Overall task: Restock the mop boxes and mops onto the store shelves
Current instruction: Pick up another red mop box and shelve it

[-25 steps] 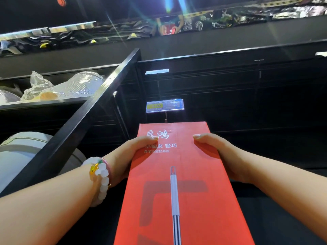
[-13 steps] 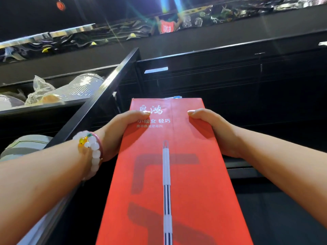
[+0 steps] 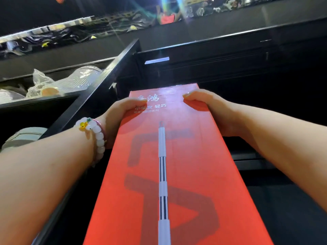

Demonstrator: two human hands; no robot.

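Head view, red mop box (image 3: 177, 174) between both hands — left hand (image 3: 122, 117), right hand (image 3: 210, 110) grip its far-end edges.

Red mop box (image 3: 178, 174): near end cut off by the bottom edge; underside hidden; top line of printed characters washed out by glare; left hand (image 3: 122, 119) and right hand (image 3: 210, 110): fingers below the box out of sight; plastic-wrapped goods (image 3: 62, 82) on the left shelf (image 3: 40, 101): contents unclear; pale round item (image 3: 24, 137): partly behind the left forearm; shelf interior ahead: too dark to read; reflective ceiling strip (image 3: 106, 27): blurred.
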